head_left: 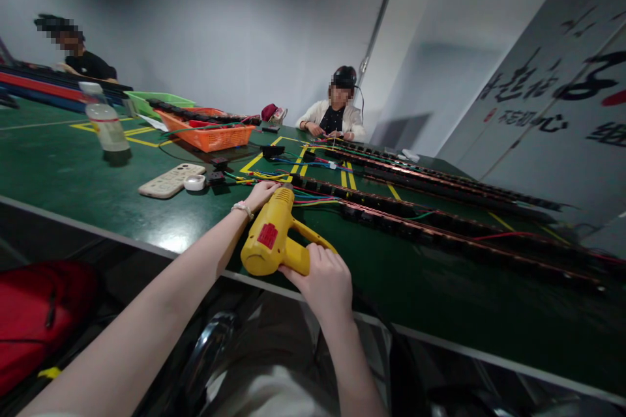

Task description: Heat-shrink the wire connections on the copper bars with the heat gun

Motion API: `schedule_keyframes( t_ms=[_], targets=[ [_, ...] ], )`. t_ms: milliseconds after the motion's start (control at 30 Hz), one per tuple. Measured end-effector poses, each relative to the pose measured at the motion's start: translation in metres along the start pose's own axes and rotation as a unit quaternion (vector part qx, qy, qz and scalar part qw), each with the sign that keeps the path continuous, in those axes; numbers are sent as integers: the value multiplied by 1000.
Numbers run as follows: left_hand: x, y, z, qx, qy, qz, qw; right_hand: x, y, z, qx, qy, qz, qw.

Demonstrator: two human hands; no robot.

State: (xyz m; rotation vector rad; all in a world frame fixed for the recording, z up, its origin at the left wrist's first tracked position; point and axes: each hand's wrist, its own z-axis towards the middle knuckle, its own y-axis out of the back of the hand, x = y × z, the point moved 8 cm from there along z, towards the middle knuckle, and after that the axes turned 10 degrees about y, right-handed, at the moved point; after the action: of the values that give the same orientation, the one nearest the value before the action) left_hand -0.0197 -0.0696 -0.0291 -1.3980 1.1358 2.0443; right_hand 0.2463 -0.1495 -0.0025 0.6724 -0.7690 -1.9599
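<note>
My right hand point(325, 280) is wrapped round the handle of a yellow heat gun point(267, 234). The gun's nozzle points forward, away from me, over the table's near side. Just beyond the nozzle, my left hand point(261, 194) is curled at a bundle of coloured wires point(317, 199); its fingertips are hidden behind the gun. These wires run right to a long black strip with copper-coloured bars point(440, 234). Black connectors point(216, 177) lie left of my left hand, at the ends of yellow, green and red leads.
A phone point(171, 181), a white earbud case point(194, 182) and a bottle point(105, 120) stand on the left of the green table point(88, 172). Behind are an orange basket point(210, 137) and a green basket point(159, 103). More strips point(420, 172) lie across the right. Two people sit farther off.
</note>
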Motion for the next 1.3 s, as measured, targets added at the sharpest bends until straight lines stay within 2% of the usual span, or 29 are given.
schedule_keyframes(
  t_ms=[333, 533, 700, 833, 967, 1067, 1167, 1233, 1300],
  targets=[
    [-8, 3, -5, -18, -19, 33, 999, -8, 3, -3, -1, -2, 25, 1000],
    [-6, 4, -2, -39, -16, 63, 997, -34, 3, -13, 11, -19, 29, 999],
    [-6, 3, -2, -39, -23, 74, 996, -59, 13, -27, 30, -30, -16, 999],
    [-7, 3, -4, -43, -26, 128, 991, -77, 22, -40, 32, -46, -61, 997],
    [-13, 3, -5, -78, -66, 189, 977, -88, 32, -52, 15, -27, -79, 996],
    [-26, 2, -3, -109, -97, 211, 966, -96, 40, -63, 13, -5, -65, 998],
    [-54, -16, 5, -95, -132, 217, 963, -105, 45, -74, 25, 3, -34, 999],
    [-84, -45, 8, -41, -174, 234, 956, -109, 46, -79, 42, 1, -4, 999],
    [-115, -86, 4, 37, -226, 267, 936, -111, 47, -82, 53, -1, 18, 998]
  ],
)
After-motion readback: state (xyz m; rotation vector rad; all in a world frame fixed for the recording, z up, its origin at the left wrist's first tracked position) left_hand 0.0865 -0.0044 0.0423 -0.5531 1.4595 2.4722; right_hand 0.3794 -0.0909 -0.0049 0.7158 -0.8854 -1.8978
